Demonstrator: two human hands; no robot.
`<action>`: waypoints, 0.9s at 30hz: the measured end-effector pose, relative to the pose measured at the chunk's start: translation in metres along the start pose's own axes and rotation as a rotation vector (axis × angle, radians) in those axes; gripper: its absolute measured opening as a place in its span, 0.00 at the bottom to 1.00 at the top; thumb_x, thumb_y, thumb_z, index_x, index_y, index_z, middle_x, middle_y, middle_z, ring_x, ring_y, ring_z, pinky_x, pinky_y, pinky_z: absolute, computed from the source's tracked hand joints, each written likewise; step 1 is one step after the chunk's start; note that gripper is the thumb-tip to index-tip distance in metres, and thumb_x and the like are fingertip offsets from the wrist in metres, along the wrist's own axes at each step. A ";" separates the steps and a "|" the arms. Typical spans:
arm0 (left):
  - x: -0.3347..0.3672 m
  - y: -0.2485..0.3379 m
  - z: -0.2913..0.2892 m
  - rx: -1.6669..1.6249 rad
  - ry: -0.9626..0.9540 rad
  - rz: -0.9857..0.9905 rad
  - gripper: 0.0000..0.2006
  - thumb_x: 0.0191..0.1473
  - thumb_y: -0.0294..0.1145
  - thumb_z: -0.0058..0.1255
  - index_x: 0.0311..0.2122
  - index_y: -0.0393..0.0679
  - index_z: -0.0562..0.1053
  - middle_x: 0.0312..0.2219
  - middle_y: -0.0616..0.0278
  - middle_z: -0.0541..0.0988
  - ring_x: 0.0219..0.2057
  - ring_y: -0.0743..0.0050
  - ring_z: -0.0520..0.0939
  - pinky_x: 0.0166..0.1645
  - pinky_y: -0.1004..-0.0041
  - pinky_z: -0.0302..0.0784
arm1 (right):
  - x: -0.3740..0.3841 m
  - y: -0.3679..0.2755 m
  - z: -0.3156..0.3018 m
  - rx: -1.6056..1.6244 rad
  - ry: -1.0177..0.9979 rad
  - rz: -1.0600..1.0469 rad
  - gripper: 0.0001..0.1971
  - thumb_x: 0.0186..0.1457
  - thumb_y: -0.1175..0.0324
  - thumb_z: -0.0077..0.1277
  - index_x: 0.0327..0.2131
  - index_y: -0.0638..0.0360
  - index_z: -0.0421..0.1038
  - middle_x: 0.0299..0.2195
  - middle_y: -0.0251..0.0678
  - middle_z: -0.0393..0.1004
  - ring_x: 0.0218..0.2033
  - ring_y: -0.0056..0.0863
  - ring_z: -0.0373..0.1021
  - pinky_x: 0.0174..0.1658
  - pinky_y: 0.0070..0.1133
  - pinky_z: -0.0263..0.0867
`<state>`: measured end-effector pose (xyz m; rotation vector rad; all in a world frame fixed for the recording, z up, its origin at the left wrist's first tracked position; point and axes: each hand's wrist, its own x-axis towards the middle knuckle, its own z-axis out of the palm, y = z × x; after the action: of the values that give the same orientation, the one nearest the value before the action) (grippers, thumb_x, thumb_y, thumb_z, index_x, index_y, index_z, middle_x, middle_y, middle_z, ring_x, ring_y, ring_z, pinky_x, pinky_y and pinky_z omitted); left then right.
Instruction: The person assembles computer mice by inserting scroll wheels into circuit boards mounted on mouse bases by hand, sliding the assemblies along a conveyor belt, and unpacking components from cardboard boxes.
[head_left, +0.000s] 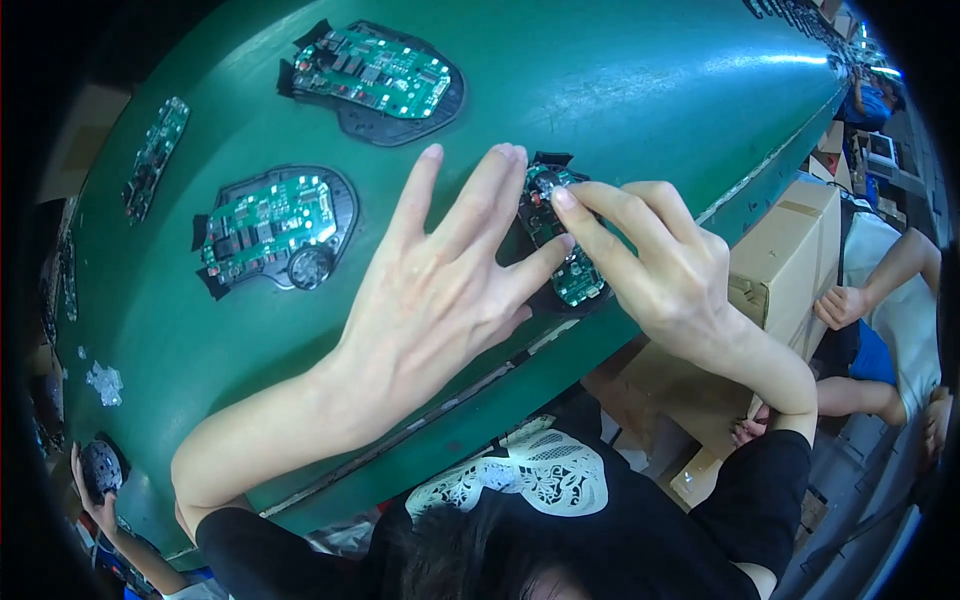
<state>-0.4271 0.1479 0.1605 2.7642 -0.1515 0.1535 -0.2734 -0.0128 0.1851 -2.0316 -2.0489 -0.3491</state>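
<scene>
**Inspector A:** Head view. Edges and free room?

**Inspector B:** The green surface [600, 90] runs from lower left to upper right; its near edge passes just under both hands. A wide bare stretch lies in the upper right of the frame. A cardboard box [790, 255] stands beyond that edge at right centre.

**Inspector A:** Count of items?

**Inspector B:** Three dark shells carrying green circuit boards: one at top centre [375, 78], one at left centre [272, 228], and the worked unit [560, 240] at centre, between the hands. A single bare board strip [155, 155] lies at upper left.

**Inspector A:** Grip condition?

**Inspector B:** Left hand [440, 290] is released, fingers spread flat, fingertips resting on the worked unit's left side. Right hand [660, 265] has its fingers curled over the unit's right side, index tip pressing on the upper end of the board; whether it pinches anything I cannot tell.

**Inspector A:** Obscured matter?

**Inspector B:** The hands cover most of the worked unit. Another person's hand [95, 480] at lower left holds a dark object, cut by the rim. A seated person [900, 310] at right is partly cropped.
</scene>
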 end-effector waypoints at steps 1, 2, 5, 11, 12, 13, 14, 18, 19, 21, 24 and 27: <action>0.001 0.000 0.000 0.004 -0.003 0.002 0.35 0.38 0.42 0.70 0.57 0.61 0.73 0.64 0.47 0.62 0.67 0.52 0.61 0.69 0.45 0.53 | -0.001 0.000 0.000 -0.022 -0.013 0.008 0.23 0.38 0.74 0.58 0.44 0.65 0.78 0.39 0.34 0.76 0.35 0.26 0.73 0.27 0.17 0.73; 0.002 0.000 -0.001 0.006 -0.016 0.004 0.35 0.38 0.42 0.70 0.57 0.62 0.73 0.63 0.48 0.63 0.66 0.53 0.61 0.69 0.45 0.53 | -0.001 0.000 0.000 -0.042 -0.026 0.017 0.23 0.39 0.74 0.58 0.44 0.64 0.78 0.39 0.33 0.76 0.35 0.26 0.73 0.27 0.18 0.73; 0.005 -0.001 0.000 0.027 -0.018 0.023 0.34 0.39 0.41 0.69 0.57 0.62 0.73 0.63 0.50 0.64 0.65 0.54 0.62 0.69 0.45 0.53 | 0.004 0.005 0.000 -0.031 -0.080 0.033 0.23 0.40 0.73 0.58 0.46 0.63 0.77 0.42 0.33 0.75 0.36 0.26 0.72 0.29 0.18 0.74; -0.006 0.015 -0.017 0.252 -0.117 -0.076 0.37 0.36 0.41 0.68 0.58 0.69 0.73 0.54 0.47 0.71 0.56 0.52 0.70 0.68 0.42 0.55 | -0.010 0.015 -0.027 0.180 -0.037 0.227 0.14 0.42 0.79 0.64 0.37 0.60 0.79 0.32 0.32 0.76 0.29 0.29 0.71 0.27 0.24 0.70; -0.010 0.018 -0.020 0.252 -0.132 -0.070 0.37 0.36 0.41 0.68 0.58 0.69 0.73 0.54 0.47 0.71 0.56 0.52 0.70 0.68 0.42 0.55 | -0.016 0.013 -0.030 0.189 -0.036 0.241 0.14 0.42 0.79 0.64 0.37 0.60 0.79 0.32 0.32 0.76 0.29 0.29 0.71 0.27 0.24 0.70; -0.013 0.021 -0.021 0.309 -0.158 -0.084 0.38 0.36 0.42 0.68 0.59 0.70 0.72 0.55 0.47 0.70 0.56 0.52 0.70 0.68 0.42 0.56 | -0.023 0.011 -0.030 0.319 -0.094 0.299 0.12 0.43 0.78 0.65 0.35 0.59 0.79 0.32 0.32 0.76 0.29 0.29 0.71 0.26 0.23 0.68; -0.014 0.022 -0.023 0.368 -0.184 -0.099 0.39 0.36 0.42 0.68 0.60 0.71 0.71 0.55 0.46 0.70 0.56 0.52 0.70 0.68 0.41 0.56 | -0.029 0.009 -0.029 0.452 -0.150 0.355 0.11 0.43 0.77 0.65 0.33 0.59 0.78 0.31 0.32 0.75 0.28 0.29 0.70 0.25 0.23 0.67; -0.011 0.022 -0.024 0.322 -0.194 -0.086 0.38 0.37 0.43 0.67 0.60 0.72 0.72 0.55 0.46 0.70 0.55 0.50 0.70 0.67 0.39 0.57 | -0.035 -0.001 -0.017 0.565 -0.145 0.420 0.10 0.44 0.74 0.67 0.32 0.57 0.77 0.29 0.31 0.74 0.28 0.26 0.69 0.22 0.22 0.66; -0.011 0.024 -0.026 0.326 -0.211 -0.107 0.36 0.40 0.43 0.66 0.59 0.73 0.72 0.56 0.46 0.69 0.56 0.49 0.69 0.67 0.39 0.57 | -0.032 -0.002 -0.015 0.565 -0.152 0.422 0.11 0.43 0.72 0.67 0.31 0.57 0.76 0.29 0.30 0.72 0.27 0.26 0.69 0.21 0.22 0.66; -0.011 0.025 -0.025 0.332 -0.212 -0.097 0.35 0.41 0.44 0.65 0.59 0.74 0.72 0.56 0.46 0.69 0.56 0.49 0.69 0.67 0.39 0.58 | -0.028 -0.004 -0.011 0.577 -0.163 0.442 0.11 0.43 0.72 0.67 0.31 0.57 0.76 0.28 0.29 0.72 0.27 0.26 0.68 0.21 0.22 0.65; -0.010 0.024 -0.022 0.348 -0.205 -0.089 0.32 0.45 0.44 0.64 0.59 0.76 0.72 0.56 0.46 0.70 0.56 0.50 0.70 0.67 0.39 0.58 | -0.029 -0.006 -0.005 0.594 -0.167 0.456 0.11 0.40 0.73 0.67 0.29 0.57 0.75 0.27 0.29 0.70 0.27 0.26 0.68 0.19 0.23 0.64; -0.009 0.026 -0.022 0.366 -0.196 -0.087 0.32 0.45 0.43 0.65 0.59 0.76 0.72 0.56 0.45 0.70 0.56 0.49 0.70 0.66 0.39 0.58 | -0.030 -0.007 -0.004 0.582 -0.159 0.461 0.11 0.40 0.74 0.67 0.27 0.57 0.74 0.27 0.29 0.70 0.28 0.25 0.68 0.18 0.22 0.63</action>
<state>-0.4415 0.1330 0.1892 3.1412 -0.0577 -0.1264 -0.2805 -0.0423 0.1794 -2.0878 -1.4415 0.4521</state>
